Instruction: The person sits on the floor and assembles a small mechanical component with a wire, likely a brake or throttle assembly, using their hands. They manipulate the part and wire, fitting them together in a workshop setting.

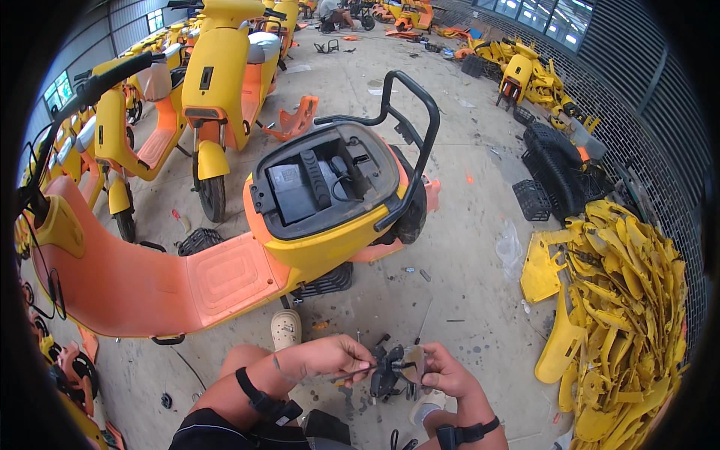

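Observation:
My left hand [341, 358] is closed, pinching a thin dark rod [355, 373] that points at a small black part. This black part [385, 370] has several stubby knobs and is held low in front of me, between my two hands. A flat brownish-grey plate [412, 363] sits against its right side. My right hand [447, 372] grips that plate between thumb and fingers; its exact join to the black part is hidden. Just beyond my hands stands a yellow and orange scooter [322, 244], its seat area uncovered, with a dark battery-like box [294, 187] inside.
More yellow scooters [216, 71] stand at the far left. A tall heap of yellow body panels [622, 315] lies on the right, with black baskets [531, 199] behind it. A clear plastic bag [510, 247] and small loose parts [425, 275] lie on the concrete floor.

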A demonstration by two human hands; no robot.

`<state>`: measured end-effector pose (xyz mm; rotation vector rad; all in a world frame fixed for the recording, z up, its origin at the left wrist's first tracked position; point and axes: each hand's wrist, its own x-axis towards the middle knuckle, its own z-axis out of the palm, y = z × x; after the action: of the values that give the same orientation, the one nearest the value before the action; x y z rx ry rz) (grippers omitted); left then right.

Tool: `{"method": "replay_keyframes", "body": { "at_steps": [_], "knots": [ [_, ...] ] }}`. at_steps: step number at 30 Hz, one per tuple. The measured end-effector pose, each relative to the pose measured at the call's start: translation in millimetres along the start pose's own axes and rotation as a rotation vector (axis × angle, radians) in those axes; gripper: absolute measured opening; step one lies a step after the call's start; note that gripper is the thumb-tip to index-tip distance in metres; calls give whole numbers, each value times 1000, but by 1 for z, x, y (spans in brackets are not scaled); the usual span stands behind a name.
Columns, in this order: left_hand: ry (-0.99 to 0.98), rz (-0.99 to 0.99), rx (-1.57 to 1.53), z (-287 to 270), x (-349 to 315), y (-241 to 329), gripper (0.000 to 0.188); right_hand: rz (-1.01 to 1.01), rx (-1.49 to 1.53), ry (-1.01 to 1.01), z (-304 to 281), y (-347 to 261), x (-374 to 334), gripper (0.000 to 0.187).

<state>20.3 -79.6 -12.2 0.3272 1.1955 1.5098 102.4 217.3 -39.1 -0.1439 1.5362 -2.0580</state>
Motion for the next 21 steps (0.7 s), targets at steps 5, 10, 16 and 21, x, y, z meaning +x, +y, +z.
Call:
{"method": "replay_keyframes", "body": {
  "at_steps": [5, 10, 16, 21],
  "knots": [
    [308, 136, 139, 10, 14, -3, 21, 22, 140, 108, 2, 4, 4, 66],
    [762, 709, 1016, 21, 33, 10, 21, -39, 449, 209, 18, 26, 20, 61],
    [766, 590, 1275, 9, 46, 16, 21, -83, 704, 37, 21, 40, 29, 52],
    [763, 685, 1086, 11, 46, 14, 14, -101, 544, 160, 23, 37, 25, 53]
  ]
}}
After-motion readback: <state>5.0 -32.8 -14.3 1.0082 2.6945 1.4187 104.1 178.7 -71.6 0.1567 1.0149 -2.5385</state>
